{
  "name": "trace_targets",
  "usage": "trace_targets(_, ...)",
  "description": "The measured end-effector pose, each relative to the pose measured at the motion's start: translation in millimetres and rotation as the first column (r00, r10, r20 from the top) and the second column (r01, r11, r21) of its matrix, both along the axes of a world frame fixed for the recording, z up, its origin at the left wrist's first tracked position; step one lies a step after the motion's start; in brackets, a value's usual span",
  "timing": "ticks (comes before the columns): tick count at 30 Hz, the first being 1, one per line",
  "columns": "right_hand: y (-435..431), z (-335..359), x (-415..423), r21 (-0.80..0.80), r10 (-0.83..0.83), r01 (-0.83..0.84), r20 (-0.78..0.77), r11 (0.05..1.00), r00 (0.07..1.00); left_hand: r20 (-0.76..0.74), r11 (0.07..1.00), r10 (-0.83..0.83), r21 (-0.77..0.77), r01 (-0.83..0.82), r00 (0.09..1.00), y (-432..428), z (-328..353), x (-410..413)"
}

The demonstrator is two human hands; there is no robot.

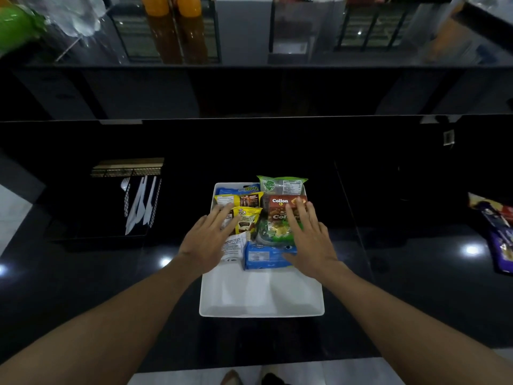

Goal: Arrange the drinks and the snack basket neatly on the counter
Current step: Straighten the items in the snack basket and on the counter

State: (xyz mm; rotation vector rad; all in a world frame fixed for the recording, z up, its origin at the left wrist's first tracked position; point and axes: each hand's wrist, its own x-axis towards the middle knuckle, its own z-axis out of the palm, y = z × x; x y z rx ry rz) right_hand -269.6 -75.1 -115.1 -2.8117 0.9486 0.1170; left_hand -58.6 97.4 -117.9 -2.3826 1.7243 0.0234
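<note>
A white basket [261,298] sits on the black desk [83,295], right in front of the person. The snacks are all packed into the far half of the basket. The near half shows its bare white floor.

Both hands are flat, with straight, spread fingers. Neither one grips anything. The left hand [206,240] rests on the left side of the snacks, and its fingertips touch a yellow pack [248,219]. The right hand [308,240] rests on the right side. Its fingers lie across a brown box [277,207] and a green pack [273,232] just under it. Its thumb touches a blue box [262,257] at the near edge of the pile.

A green bag [280,184] stands at the back of the basket and pokes over the rim. A blue pack [236,188] lies beside it on the left.

To the left, well apart from the basket, is a black wire rack [130,170] with white forks and knives [138,204] in it. On the far right edge of the desk lie some purple packs [499,240].

Far back, on a higher ledge, stand two orange bottles [156,5]. A green thing [16,26] is in the top left corner, too blurry to tell what it is.
</note>
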Motion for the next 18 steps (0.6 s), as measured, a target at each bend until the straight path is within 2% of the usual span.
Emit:
trace_targets(11, 5, 13, -2, 0.050, -0.016, 0.017, -0.034, 0.999, 0.999, -0.039, 1.000, -0.021, -0.024, 0.020, 0.999, -5, 13, 0)
trace_targets(18, 9, 35, 0, 0.087, -0.021, 0.016, 0.059, 0.996, 0.998, -0.052, 0.998, -0.019, -0.053, 0.016, 0.998, -6, 27, 4)
